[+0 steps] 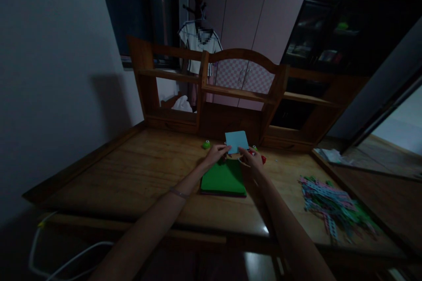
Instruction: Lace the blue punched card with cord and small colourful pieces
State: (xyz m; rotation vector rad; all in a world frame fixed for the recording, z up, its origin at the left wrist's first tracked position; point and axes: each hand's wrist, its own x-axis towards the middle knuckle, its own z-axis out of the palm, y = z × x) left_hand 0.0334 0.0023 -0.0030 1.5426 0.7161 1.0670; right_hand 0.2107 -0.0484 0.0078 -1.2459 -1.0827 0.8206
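A light blue square sheet (237, 140) is raised above the desk, held at its lower edge by both hands. My left hand (218, 153) pinches its lower left side. At the lower right, my right hand (251, 157) grips it with the fingers closed. Below them lies a stack of green sheets (224, 178) with a darker layer at the bottom edge. A red object (263, 159) sits just behind my right hand, partly covered by it. Near the sheet stand a small green frog-like figure (206, 144) and a second green figure (255, 148), partly hidden.
A pile of pink, blue and green strips (336, 206) lies on the right of the wooden desk (148, 167). Wooden shelves (237, 92) rise along the back edge. A wall (59, 74) borders the left side. A white cable (33, 246) hangs at the lower left.
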